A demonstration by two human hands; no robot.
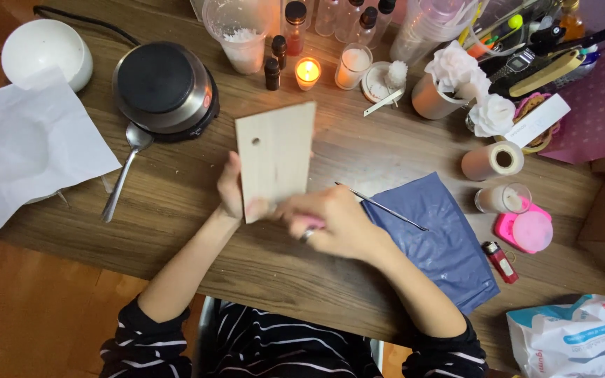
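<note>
Head camera looks straight down on a wooden table (pixel 176 203), where both forearms reach forward from striped sleeves and meet near the middle. The left hand (pixel 231 187) stands on edge, thumb side up, its fingers wrapped behind a thin pale wooden board (pixel 276 157) and pinching the board's lower left edge, so the board is held upright and slightly tilted above the table. A small round hole shows near the board's upper left corner. The right hand (pixel 330 222) is curled closed, knuckles up, pressed against the board's lower right corner; it grips a thin metal tool (pixel 381 206) whose slim shaft points away to the right over a blue plastic pouch (pixel 442 245). A ring shows on one right finger. The right hand is blurred, so the exact finger placement cannot be told.

Behind the board sit a small electric hot plate (pixel 164 87), a metal spoon (pixel 124 171) and a lit candle in a glass (pixel 307 72). White crumpled paper (pixel 29 150) lies at the left.
</note>
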